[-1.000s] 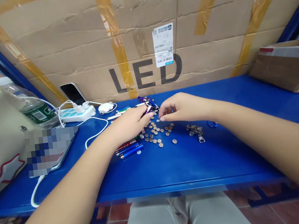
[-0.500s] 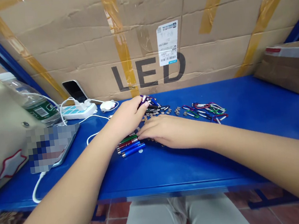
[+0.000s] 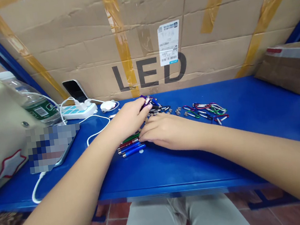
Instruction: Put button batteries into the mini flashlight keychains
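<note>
My left hand (image 3: 132,119) reaches over the pile with its fingers closed round a small purple metal tube (image 3: 147,102), which looks like a mini flashlight. My right hand (image 3: 167,130) lies just below and to the right, its fingers curled together at the ends of a row of tubes. What those fingertips hold, if anything, is hidden. In that row a red tube (image 3: 128,144) and a blue tube (image 3: 134,150) lie side by side, with a green one partly covered. Behind my hands are more dark tubes (image 3: 162,108) and several small round silvery discs (image 3: 178,111).
Coloured carabiners (image 3: 206,111) lie in a heap on the blue table (image 3: 190,169). At left are a power strip (image 3: 77,112) with white cables, a phone (image 3: 75,90), a blurred-out device (image 3: 54,148), a bottle (image 3: 40,107) and a beige bag (image 3: 1,127). Cardboard (image 3: 89,43) stands behind.
My left hand has shifted slightly right with the purple tube, which has turned a little. My right hand has barely moved, its fingers still beside the row of tubes.
</note>
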Demonstrator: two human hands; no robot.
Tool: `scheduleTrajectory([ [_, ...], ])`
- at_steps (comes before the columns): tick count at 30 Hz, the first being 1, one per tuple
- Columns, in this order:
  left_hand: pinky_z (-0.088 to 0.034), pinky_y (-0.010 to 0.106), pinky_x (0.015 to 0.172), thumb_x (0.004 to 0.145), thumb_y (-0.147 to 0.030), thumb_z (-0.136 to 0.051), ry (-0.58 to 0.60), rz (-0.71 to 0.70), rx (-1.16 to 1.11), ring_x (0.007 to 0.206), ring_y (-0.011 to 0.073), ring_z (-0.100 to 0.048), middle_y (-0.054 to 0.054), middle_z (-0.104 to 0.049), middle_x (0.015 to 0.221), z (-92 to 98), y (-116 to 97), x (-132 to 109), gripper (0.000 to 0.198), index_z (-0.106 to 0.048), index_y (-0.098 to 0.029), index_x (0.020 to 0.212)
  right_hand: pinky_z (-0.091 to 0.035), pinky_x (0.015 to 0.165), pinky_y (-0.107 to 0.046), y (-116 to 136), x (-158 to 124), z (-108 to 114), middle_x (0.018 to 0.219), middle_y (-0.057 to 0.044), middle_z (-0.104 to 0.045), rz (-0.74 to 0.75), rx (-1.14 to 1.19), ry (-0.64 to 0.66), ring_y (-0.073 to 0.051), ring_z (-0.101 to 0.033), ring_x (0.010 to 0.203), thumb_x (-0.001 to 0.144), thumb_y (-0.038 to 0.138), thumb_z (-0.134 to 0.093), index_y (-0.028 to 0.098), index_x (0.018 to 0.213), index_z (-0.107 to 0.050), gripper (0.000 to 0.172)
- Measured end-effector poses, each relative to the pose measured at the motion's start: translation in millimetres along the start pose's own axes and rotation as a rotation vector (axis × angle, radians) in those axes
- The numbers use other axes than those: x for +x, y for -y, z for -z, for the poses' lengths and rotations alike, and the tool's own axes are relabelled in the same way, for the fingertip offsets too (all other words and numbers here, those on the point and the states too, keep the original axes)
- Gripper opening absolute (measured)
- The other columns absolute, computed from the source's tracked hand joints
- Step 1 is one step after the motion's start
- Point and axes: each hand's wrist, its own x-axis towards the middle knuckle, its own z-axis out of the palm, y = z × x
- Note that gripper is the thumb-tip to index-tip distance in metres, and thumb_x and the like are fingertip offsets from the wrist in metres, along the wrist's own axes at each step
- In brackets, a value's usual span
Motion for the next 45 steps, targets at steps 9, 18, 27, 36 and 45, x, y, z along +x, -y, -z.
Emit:
scheduleTrajectory([
  [9, -0.036, 0.028, 0.063, 0.098, -0.036, -0.041, 0.051, 0.016, 0.014, 0.071, 0.0166, -0.054, 0.003, -0.062, 0.080, 0.1, -1, 0, 0.027, -0.052, -0.018, 0.080, -0.049, 0.086, -0.039, -11, -3, 3, 0.092, -0.010, -0.070, -0.215, -0.013, 0.059, -0.022, -0.064, 0.090, 0.089, 0.017, -0.058, 0.016, 0.089, -0.075, 0.018],
  [18, -0.040, 0.029, 0.065, 0.098, -0.039, -0.039, 0.090, -0.001, 0.028, 0.074, 0.0186, -0.057, 0.005, -0.065, 0.085, 1.3, -1, -1, 0.030, -0.058, -0.018, 0.087, -0.049, 0.086, -0.035, -17, -6, 7, 0.096, -0.007, -0.073, -0.256, 0.017, 0.078, -0.021, -0.065, 0.094, 0.085, 0.009, -0.058, 0.018, 0.089, -0.076, 0.020],
  [27, -0.045, 0.034, 0.081, 0.097, -0.039, -0.039, 0.220, -0.032, -0.021, 0.093, 0.0224, -0.061, 0.008, -0.068, 0.106, 3.4, -5, -4, 0.033, -0.063, -0.018, 0.105, -0.049, 0.071, -0.033, -27, -15, 35, 0.082, -0.004, -0.072, -0.670, 0.297, -0.440, -0.018, -0.063, 0.076, 0.084, 0.035, -0.064, 0.019, 0.087, -0.073, 0.019],
  [36, -0.045, 0.032, 0.073, 0.098, -0.040, -0.038, 0.211, -0.052, -0.141, 0.078, 0.0185, -0.060, 0.004, -0.066, 0.086, 4.3, -12, -5, 0.031, -0.057, -0.019, 0.087, -0.048, 0.073, -0.033, -31, -12, 20, 0.085, -0.005, -0.069, -0.720, 0.532, -0.516, -0.017, -0.060, 0.079, 0.084, 0.044, -0.062, 0.018, 0.088, -0.067, 0.027],
  [45, -0.046, 0.033, 0.077, 0.098, -0.039, -0.035, 0.229, -0.068, -0.138, 0.084, 0.0191, -0.060, 0.004, -0.067, 0.090, 2.7, -14, -5, 0.032, -0.056, -0.019, 0.086, -0.039, 0.066, -0.029, -31, -15, 28, 0.080, -0.003, -0.064, -0.678, 0.218, -0.275, -0.016, -0.054, 0.072, 0.092, 0.032, -0.048, 0.020, 0.083, -0.053, 0.015],
])
